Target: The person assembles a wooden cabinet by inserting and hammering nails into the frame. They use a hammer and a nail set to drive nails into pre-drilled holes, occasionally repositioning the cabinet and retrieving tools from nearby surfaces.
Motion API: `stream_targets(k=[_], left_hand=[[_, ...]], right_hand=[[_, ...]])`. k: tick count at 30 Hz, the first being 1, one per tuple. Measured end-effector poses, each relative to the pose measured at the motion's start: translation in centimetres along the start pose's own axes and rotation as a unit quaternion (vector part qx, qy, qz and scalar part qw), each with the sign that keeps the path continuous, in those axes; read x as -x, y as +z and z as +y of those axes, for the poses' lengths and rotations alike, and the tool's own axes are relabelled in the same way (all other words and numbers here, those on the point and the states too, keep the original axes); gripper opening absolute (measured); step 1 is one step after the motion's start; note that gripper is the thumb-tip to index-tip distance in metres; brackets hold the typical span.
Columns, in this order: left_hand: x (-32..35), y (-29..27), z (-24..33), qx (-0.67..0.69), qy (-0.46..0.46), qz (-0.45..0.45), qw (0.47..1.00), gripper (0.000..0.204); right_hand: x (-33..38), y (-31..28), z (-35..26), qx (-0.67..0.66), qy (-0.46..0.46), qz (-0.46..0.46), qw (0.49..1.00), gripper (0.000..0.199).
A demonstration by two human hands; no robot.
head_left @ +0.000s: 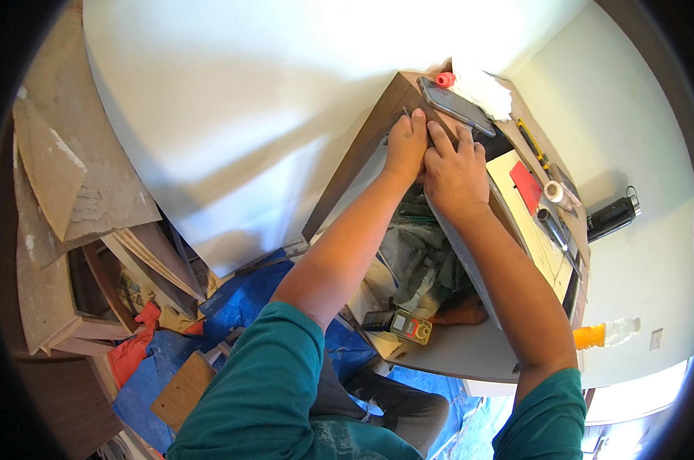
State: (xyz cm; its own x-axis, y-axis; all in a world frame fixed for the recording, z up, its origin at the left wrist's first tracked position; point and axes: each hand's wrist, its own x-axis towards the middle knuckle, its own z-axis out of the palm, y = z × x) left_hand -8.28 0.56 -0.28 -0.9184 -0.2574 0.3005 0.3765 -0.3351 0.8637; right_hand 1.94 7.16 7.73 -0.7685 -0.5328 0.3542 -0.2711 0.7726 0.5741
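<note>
At the upper corner of a brown wooden cabinet (352,165), my two hands are close together, touching or nearly so. My left hand (406,147) is closed in a pinch at the cabinet's top rail; a thin dark tip shows by its fingers, too small to name. Beside it, my right hand (458,172) rests against the rail with its index and middle fingers apart. Its thumb side is partly hidden, and I see nothing held in it. A dark smartphone (458,106) lies on the cabinet top just beyond my fingers.
Near the phone are a red cap (445,80) and white crumpled material (485,93). Along the right lie a yellow-black cutter (532,142), a red card (525,187) and a black bottle (613,218). A yellow-topped box (410,327) sits below. Boards (94,188) and blue tarp (247,295) are left.
</note>
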Motion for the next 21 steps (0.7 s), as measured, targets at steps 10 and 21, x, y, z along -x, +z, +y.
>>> stream_targets(k=[10,21], left_hand=[[-0.2,0.1,0.0,0.019,-0.005,-0.019,1.000,0.058],[-0.8,0.0,-0.7,0.038,-0.010,-0.005,0.999,0.061]], right_hand=[[-0.3,-0.2,-0.2,0.001,0.014,-0.009,1.000,0.021],[-0.8,-0.5,-0.5,-0.029,0.020,-0.003,0.999,0.017]])
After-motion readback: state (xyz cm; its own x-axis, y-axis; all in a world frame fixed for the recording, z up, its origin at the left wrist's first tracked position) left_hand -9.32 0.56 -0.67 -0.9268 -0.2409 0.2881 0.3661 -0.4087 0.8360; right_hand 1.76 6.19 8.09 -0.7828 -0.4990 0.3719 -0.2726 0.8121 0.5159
